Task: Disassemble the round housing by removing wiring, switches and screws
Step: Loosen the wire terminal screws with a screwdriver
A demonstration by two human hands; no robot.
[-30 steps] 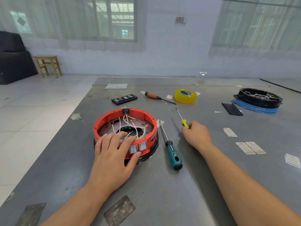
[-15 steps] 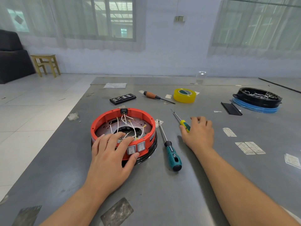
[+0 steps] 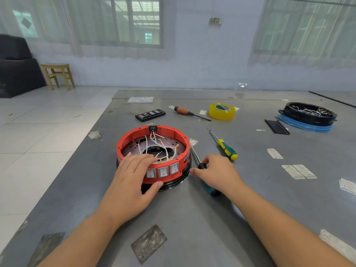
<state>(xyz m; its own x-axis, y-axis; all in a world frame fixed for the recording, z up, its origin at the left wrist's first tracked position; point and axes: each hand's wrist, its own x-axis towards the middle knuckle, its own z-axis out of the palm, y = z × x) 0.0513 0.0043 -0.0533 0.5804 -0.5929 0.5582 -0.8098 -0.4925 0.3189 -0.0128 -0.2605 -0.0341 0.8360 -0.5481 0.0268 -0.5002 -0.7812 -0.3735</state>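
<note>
The round red housing (image 3: 123, 143) sits on the grey table, with white wires (image 3: 146, 145) looped inside it and three rocker switches (image 3: 162, 172) on its near wall. My left hand (image 3: 133, 182) grips the near rim, fingers over the top edge and thumb low on the front. My right hand (image 3: 217, 174) lies just right of the housing over the teal-handled screwdriver (image 3: 195, 155), thumb and forefinger pinching its black collar. The tool still lies flat on the table, and my hand and wrist hide most of its handle.
A yellow-and-green screwdriver (image 3: 225, 149) lies loose beyond my right hand. Further back are an orange-handled screwdriver (image 3: 182, 111), a yellow tape roll (image 3: 222, 111) and a black bit case (image 3: 150, 114). A black housing on a blue ring (image 3: 308, 117) stands far right. The table's left edge (image 3: 92, 132) is near.
My right hand let go of the yellow-and-green screwdriver and moved left and nearer, onto the teal screwdriver. My left hand stayed on the housing, and all three switches now show.
</note>
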